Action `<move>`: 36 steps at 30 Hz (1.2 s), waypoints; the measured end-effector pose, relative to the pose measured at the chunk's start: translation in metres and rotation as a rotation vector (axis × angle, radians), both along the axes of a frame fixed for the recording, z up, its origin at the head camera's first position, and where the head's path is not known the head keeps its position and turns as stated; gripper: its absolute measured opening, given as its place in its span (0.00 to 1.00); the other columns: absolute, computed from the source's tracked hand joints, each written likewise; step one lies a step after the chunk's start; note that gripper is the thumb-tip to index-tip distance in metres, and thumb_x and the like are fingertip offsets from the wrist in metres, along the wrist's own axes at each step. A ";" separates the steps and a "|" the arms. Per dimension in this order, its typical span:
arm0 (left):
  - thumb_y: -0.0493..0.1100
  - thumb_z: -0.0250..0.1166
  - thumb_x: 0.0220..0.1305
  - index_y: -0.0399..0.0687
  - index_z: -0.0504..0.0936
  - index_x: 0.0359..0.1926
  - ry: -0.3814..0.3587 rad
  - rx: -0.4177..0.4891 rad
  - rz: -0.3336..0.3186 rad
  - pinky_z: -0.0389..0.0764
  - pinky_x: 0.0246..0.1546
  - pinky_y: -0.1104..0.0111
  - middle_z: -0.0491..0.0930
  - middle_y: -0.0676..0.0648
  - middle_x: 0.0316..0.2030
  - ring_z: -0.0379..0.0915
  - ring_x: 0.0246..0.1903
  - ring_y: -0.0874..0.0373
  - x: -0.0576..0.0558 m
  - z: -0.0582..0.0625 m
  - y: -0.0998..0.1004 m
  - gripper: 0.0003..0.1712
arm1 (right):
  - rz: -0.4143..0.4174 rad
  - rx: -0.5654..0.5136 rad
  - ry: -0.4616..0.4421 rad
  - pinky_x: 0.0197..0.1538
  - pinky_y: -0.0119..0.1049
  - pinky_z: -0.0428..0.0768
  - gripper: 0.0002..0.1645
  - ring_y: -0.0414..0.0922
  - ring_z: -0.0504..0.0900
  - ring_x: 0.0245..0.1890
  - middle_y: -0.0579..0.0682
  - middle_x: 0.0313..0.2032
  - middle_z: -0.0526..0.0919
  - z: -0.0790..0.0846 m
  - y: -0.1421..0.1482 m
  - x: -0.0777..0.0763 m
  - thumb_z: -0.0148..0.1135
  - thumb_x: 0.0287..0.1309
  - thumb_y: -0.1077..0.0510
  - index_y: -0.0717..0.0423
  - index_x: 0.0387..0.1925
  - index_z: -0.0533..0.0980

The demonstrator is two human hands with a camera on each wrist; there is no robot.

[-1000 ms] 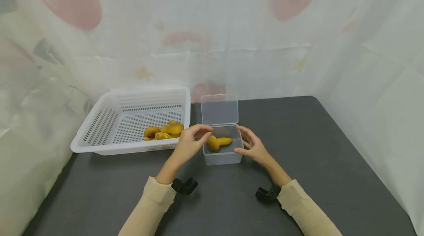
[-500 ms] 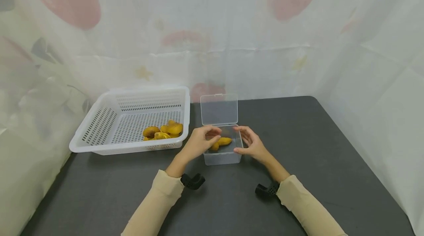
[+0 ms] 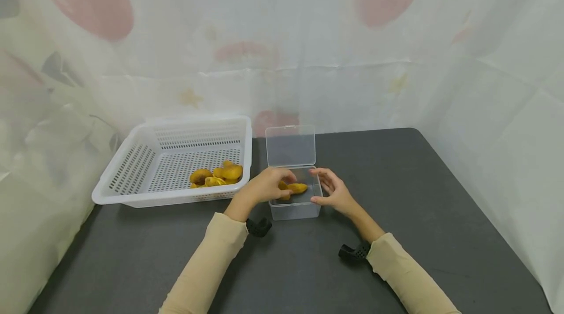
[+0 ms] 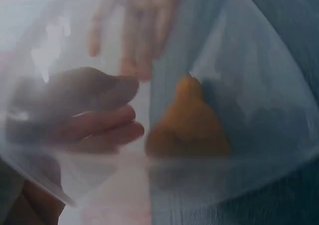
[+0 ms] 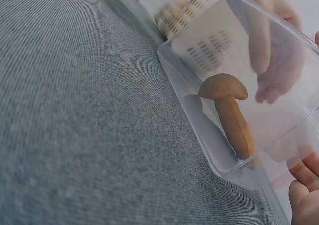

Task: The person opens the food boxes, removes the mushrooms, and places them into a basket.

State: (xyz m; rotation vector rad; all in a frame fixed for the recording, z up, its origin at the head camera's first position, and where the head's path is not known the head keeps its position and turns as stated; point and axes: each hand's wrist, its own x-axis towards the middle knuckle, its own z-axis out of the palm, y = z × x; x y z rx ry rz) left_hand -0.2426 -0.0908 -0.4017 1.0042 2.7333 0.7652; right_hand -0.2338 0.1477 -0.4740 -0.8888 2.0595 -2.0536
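Observation:
A brownish-yellow mushroom [image 5: 231,113] with a rounded cap and thick stem lies inside a clear plastic box [image 3: 296,212], whose hinged lid [image 3: 291,146] stands raised at the back. My left hand [image 3: 266,185] reaches over the box's left rim, thumb and fingers apart near the mushroom's cap. Through the clear wall in the right wrist view, a gap shows between those fingers and the mushroom. My right hand [image 3: 337,194] holds the box's right side, with its thumb at the front and fingertips toward the back. The left wrist view shows the mushroom [image 4: 192,125] blurred through plastic.
A white perforated basket [image 3: 115,195] stands left of the box, with several yellow-brown mushrooms [image 3: 231,172] in its right front corner. Both stand on a dark grey table [image 3: 396,181]. A printed white curtain [image 3: 335,84] hangs behind.
My left hand has moved right and into the box, over the mushroom, and its fingers have spread around the cap end. The right hand and the box have stayed in place.

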 end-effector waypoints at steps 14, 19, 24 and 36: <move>0.39 0.65 0.60 0.44 0.84 0.47 0.072 -0.200 -0.051 0.83 0.46 0.62 0.86 0.46 0.43 0.80 0.38 0.56 -0.003 0.002 0.001 0.13 | -0.008 0.005 0.011 0.68 0.15 0.61 0.44 0.31 0.65 0.68 0.74 0.67 0.58 -0.001 -0.001 0.000 0.73 0.49 0.60 0.70 0.63 0.61; 0.38 0.59 0.66 0.40 0.83 0.50 0.026 -0.052 0.008 0.82 0.52 0.58 0.85 0.43 0.47 0.82 0.46 0.51 0.002 0.002 0.007 0.14 | -0.004 0.001 0.017 0.70 0.17 0.61 0.46 0.28 0.65 0.67 0.75 0.67 0.58 -0.001 -0.001 0.000 0.73 0.50 0.58 0.74 0.63 0.59; 0.36 0.53 0.70 0.36 0.82 0.50 -0.017 -0.039 0.115 0.80 0.55 0.55 0.85 0.40 0.48 0.82 0.48 0.47 0.006 0.008 0.020 0.15 | -0.004 0.001 0.036 0.71 0.20 0.62 0.45 0.31 0.65 0.68 0.74 0.67 0.58 -0.002 0.000 0.000 0.73 0.50 0.58 0.73 0.63 0.59; 0.33 0.46 0.67 0.35 0.76 0.59 -0.348 -0.247 0.129 0.81 0.54 0.59 0.81 0.38 0.54 0.79 0.48 0.49 -0.010 0.022 0.034 0.23 | 0.011 -0.016 0.042 0.70 0.17 0.62 0.45 0.28 0.65 0.67 0.74 0.67 0.58 -0.002 0.000 0.000 0.72 0.51 0.59 0.75 0.63 0.58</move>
